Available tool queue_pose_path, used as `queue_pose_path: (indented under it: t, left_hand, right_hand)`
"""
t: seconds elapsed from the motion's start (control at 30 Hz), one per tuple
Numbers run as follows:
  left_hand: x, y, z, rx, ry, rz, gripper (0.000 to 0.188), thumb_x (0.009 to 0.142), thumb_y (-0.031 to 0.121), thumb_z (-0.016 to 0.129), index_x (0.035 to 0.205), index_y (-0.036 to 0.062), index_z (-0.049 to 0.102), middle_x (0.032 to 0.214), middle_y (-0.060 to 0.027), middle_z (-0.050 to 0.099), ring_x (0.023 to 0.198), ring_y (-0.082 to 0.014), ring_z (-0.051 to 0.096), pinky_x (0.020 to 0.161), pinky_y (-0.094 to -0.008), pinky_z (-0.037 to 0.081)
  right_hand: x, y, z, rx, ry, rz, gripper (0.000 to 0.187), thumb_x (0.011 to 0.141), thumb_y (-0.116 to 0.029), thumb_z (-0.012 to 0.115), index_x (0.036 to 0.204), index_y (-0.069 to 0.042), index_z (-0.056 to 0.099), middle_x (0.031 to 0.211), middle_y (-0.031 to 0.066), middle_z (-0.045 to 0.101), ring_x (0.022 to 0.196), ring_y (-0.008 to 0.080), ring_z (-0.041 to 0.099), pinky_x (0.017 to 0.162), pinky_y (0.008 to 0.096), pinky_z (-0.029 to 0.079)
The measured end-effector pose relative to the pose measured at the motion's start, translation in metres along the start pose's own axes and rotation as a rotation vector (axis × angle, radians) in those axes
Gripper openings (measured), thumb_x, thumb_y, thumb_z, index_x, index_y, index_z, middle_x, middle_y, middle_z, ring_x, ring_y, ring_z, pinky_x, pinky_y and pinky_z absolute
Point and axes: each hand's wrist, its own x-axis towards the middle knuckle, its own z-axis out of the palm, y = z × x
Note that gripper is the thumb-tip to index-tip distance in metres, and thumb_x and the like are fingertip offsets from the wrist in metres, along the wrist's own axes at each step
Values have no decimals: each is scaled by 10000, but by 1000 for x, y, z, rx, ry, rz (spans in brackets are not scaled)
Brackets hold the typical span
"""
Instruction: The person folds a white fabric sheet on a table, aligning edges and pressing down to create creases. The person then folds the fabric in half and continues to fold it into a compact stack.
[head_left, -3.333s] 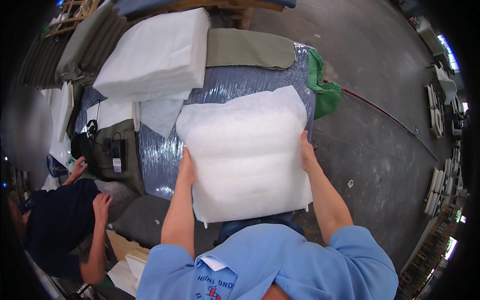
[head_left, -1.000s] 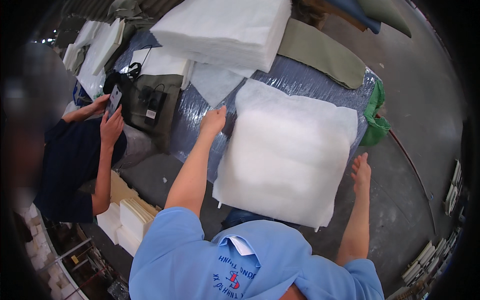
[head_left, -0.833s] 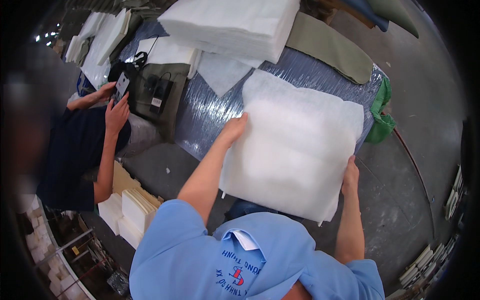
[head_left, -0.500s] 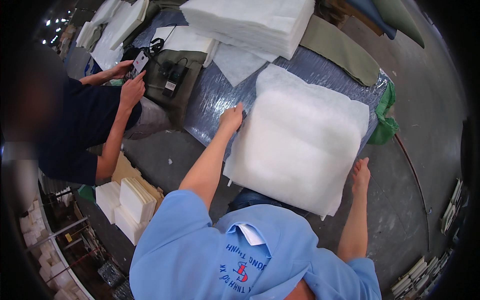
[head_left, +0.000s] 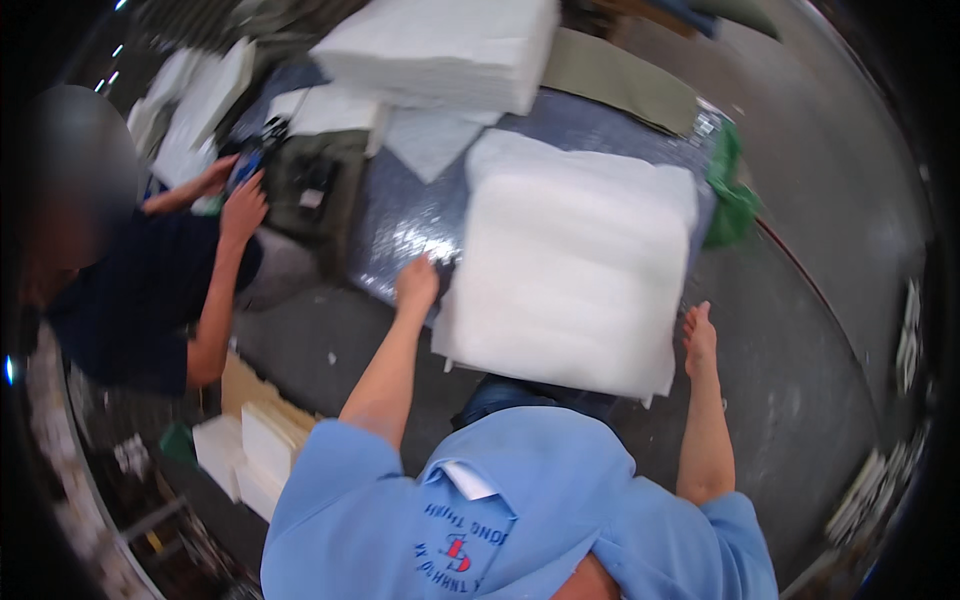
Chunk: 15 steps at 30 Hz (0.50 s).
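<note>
A thick white block of padding (head_left: 570, 270), with a soft thin sheet of wadding (head_left: 640, 180) showing along its far side, lies in front of me. It rests on a table (head_left: 400, 230) wrapped in shiny plastic film, and its near edge overhangs towards my body. My left hand (head_left: 417, 285) is beside the padding's left edge, fingers curled; a small dark thing may be in them, but blur hides it. Off the padding's right edge, my right hand (head_left: 700, 338) is held with its fingers stretched out and nothing in them.
A tall stack of white wadding (head_left: 450, 50) stands at the table's far side, near an olive-green piece (head_left: 620, 80). Green fabric (head_left: 733, 190) hangs at the right corner. At left, a co-worker (head_left: 140, 290) holds a phone. White foam blocks (head_left: 245, 450) sit low on the left.
The whole view has shifted, so the table and padding appear further left and higher. My left hand has drawn back towards me, a little away from the padding. My right hand stays beside it.
</note>
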Motion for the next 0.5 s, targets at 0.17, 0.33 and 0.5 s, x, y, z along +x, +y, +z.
queue_pose_path:
  t: [0.17, 0.33, 0.5]
  left_hand:
    - [-69, -2, 28, -339, -384, -307, 626, 1083, 510, 463, 1281, -39, 689, 1239, -236, 728, 1164, -383, 686, 963, -455, 515]
    - [-71, -1, 29, -411, -322, -324, 705, 1094, 543, 449, 1334, -93, 637, 1321, -216, 688, 1272, -300, 624, 1043, -406, 481]
    - [-83, -27, -12, -323, -162, -155, 650, 1102, 490, 488, 1336, -98, 640, 1342, -204, 677, 1235, -258, 629, 1060, -375, 466]
  right_hand:
    - [-12, 52, -12, -61, -98, 35, 790, 1054, -690, 419, 1401, -19, 650, 1407, 190, 650, 1333, 303, 575, 1105, 420, 419]
    - [-2, 55, 5, -20, -76, 91, 810, 1054, -700, 395, 1364, -6, 677, 1404, 199, 661, 1353, 305, 579, 1120, 423, 418]
    - [-39, 42, -45, -123, 75, -162, 648, 1079, -565, 497, 1314, 11, 679, 1206, 78, 708, 1010, 163, 634, 952, 338, 479]
